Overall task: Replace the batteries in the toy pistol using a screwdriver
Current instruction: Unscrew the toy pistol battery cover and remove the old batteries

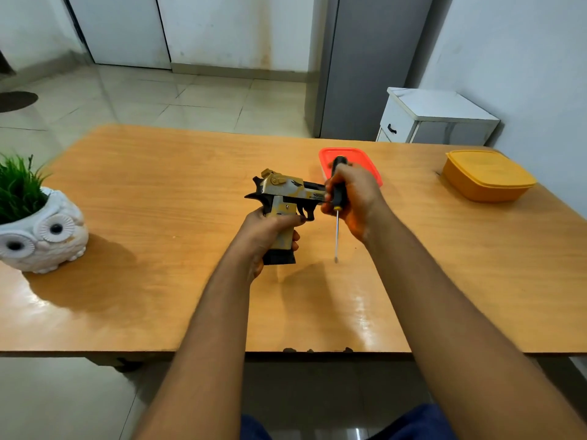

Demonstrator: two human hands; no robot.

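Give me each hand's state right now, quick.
Left hand: closed around the grip of the toy pistol.
Right hand: closed around the handle of the screwdriver, its shaft pointing down at the table.

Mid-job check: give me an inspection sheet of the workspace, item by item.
Surface: wooden table, glossy, chipped along the near edge.
Job's things: toy pistol held above the table, barrel pointing right; screwdriver held upright, tip down, not on a screw.
Clutter: owl planter at the left edge; red container behind the right hand; orange lidded box far right.
Grippers: left hand holds the pistol's grip; right hand holds the screwdriver handle.
Cables: nothing seen.
Surroundings: tiled floor, white cabinet, grey refrigerator.
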